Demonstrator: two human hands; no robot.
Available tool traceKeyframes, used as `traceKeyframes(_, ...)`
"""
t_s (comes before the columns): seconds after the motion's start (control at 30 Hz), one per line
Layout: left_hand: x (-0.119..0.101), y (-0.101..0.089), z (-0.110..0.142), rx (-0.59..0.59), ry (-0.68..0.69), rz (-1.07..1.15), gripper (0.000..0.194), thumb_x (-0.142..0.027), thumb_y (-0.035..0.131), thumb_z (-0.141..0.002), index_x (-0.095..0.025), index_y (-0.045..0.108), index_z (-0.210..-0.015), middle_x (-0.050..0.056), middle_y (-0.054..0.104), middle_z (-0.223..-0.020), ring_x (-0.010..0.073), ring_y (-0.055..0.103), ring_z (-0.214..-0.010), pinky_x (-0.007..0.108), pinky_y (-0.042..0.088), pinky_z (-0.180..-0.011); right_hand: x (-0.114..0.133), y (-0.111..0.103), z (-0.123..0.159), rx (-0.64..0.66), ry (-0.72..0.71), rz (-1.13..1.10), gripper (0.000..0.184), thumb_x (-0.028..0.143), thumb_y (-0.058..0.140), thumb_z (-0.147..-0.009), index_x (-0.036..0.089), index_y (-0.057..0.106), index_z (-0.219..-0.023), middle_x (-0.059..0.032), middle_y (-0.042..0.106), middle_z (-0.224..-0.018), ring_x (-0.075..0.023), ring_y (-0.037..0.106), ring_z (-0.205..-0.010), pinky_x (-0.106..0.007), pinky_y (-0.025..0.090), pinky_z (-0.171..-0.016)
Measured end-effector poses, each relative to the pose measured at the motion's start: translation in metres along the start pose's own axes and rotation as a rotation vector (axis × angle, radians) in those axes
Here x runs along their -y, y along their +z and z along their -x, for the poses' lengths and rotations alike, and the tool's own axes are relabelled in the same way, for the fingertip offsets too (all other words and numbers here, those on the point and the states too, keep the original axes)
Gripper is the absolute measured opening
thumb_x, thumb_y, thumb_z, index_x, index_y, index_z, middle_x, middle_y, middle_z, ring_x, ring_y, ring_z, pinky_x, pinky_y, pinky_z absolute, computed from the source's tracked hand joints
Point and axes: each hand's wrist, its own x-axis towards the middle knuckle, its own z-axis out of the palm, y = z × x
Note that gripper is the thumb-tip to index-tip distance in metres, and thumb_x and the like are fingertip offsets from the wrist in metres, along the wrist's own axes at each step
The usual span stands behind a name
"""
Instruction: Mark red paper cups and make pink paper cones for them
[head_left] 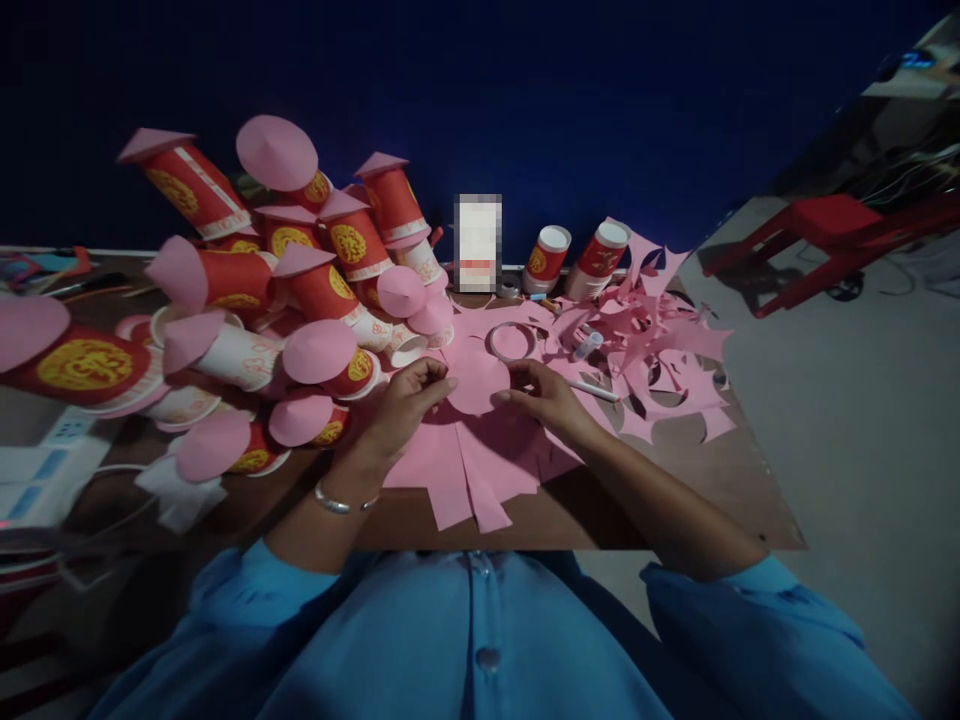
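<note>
Between my two hands is a round pink paper disc (478, 384), held by its edges above the table. My left hand (409, 400) pinches its left side, thumb on top. On the opposite edge, my right hand (541, 398) is closed with thumb and fingers at the rim. Beneath the disc lie several flat pink paper sheets (420, 460), overlapping. A roll of tape (514, 342) rests just behind the disc. A white pen (596, 390) lies to the right of my right hand.
Red and white paper cups with pink paper cones (349, 250) are piled at the left. Two red cups (546, 262) stand at the back, near a blurred phone-like rectangle (480, 240). Cut pink scraps (667, 350) heap up on the right. A red stool (825, 225) stands beyond the table.
</note>
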Motion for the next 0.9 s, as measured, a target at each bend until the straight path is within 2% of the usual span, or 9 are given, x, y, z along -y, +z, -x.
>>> traceKeyframes(0.1, -0.002, 0.004, 0.002, -0.008, -0.067, 0.1, 0.035, -0.035, 0.087, -0.063, -0.02, 0.061, -0.081, -0.005, 0.055, -0.073, 0.0096, 0.048, -0.063, 0.022, 0.038, -0.058, -0.001, 0.004, -0.001, 0.009, 0.076, -0.149, 0.041, 0.053, 0.087, -0.071, 0.02, 0.065, -0.084, 0.0031, 0.064, -0.071, -0.0114, 0.055, -0.058, -0.025, 0.047, -0.055)
traceKeyframes(0.2, -0.001, 0.006, 0.001, 0.022, -0.104, 0.104, 0.033, -0.039, 0.086, -0.065, -0.021, 0.064, -0.081, -0.004, 0.059, -0.074, 0.0122, 0.054, -0.067, 0.025, 0.043, -0.064, -0.003, 0.007, -0.001, -0.034, 0.035, -0.132, 0.042, 0.055, 0.086, -0.071, 0.021, 0.063, -0.077, 0.0053, 0.057, -0.062, -0.01, 0.048, -0.052, -0.023, 0.04, -0.05)
traceKeyframes(0.3, 0.002, 0.007, -0.003, 0.018, -0.061, 0.097, 0.03, -0.04, 0.085, -0.066, -0.022, 0.063, -0.077, -0.004, 0.059, -0.072, 0.0136, 0.054, -0.07, 0.027, 0.044, -0.069, -0.004, 0.007, -0.001, -0.033, -0.071, 0.005, 0.037, 0.053, 0.081, -0.077, 0.021, 0.064, -0.077, 0.0033, 0.06, -0.066, -0.0121, 0.053, -0.058, -0.025, 0.043, -0.054)
traceKeyframes(0.4, 0.007, 0.008, -0.006, -0.007, -0.031, 0.081, 0.029, -0.038, 0.084, -0.067, -0.022, 0.06, -0.07, -0.004, 0.057, -0.07, 0.0134, 0.052, -0.069, 0.027, 0.041, -0.069, -0.003, 0.007, 0.0, -0.067, -0.234, 0.12, 0.032, 0.051, 0.075, -0.084, 0.021, 0.066, -0.078, -0.0016, 0.067, -0.079, -0.0149, 0.059, -0.07, -0.028, 0.048, -0.063)
traceKeyframes(0.53, 0.012, 0.01, -0.007, 0.021, -0.117, 0.078, 0.029, -0.04, 0.083, -0.067, -0.022, 0.06, -0.071, -0.005, 0.054, -0.066, 0.0135, 0.05, -0.064, 0.027, 0.039, -0.063, -0.003, 0.007, 0.003, -0.106, -0.36, 0.146, 0.031, 0.051, 0.072, -0.091, 0.022, 0.067, -0.081, -0.0052, 0.069, -0.092, -0.0173, 0.063, -0.082, -0.03, 0.051, -0.07)
traceKeyframes(0.67, 0.012, 0.012, -0.007, 0.059, -0.115, 0.093, 0.029, -0.039, 0.084, -0.067, -0.021, 0.063, -0.073, -0.004, 0.057, -0.066, 0.0125, 0.05, -0.064, 0.026, 0.037, -0.063, -0.006, 0.01, 0.003, -0.109, -0.304, 0.085, 0.038, 0.058, 0.075, -0.089, 0.022, 0.066, -0.078, -0.0054, 0.068, -0.095, -0.018, 0.064, -0.087, -0.03, 0.051, -0.071)
traceKeyframes(0.77, 0.011, 0.012, -0.006, 0.073, -0.104, 0.126, 0.028, -0.038, 0.085, -0.066, -0.02, 0.064, -0.072, -0.004, 0.061, -0.067, 0.013, 0.052, -0.067, 0.026, 0.039, -0.067, -0.008, 0.012, 0.001, -0.095, -0.241, 0.072, 0.044, 0.063, 0.076, -0.086, 0.022, 0.063, -0.073, -0.0056, 0.068, -0.096, -0.0201, 0.064, -0.093, -0.032, 0.052, -0.078)
traceKeyframes(0.9, 0.012, 0.013, -0.006, 0.14, -0.16, 0.159, 0.027, -0.037, 0.085, -0.065, -0.02, 0.065, -0.072, -0.003, 0.064, -0.07, 0.0132, 0.053, -0.068, 0.026, 0.04, -0.067, -0.009, 0.014, 0.001, -0.066, -0.208, 0.025, 0.044, 0.06, 0.077, -0.085, 0.022, 0.061, -0.069, -0.0044, 0.066, -0.093, -0.0207, 0.065, -0.094, -0.035, 0.052, -0.086)
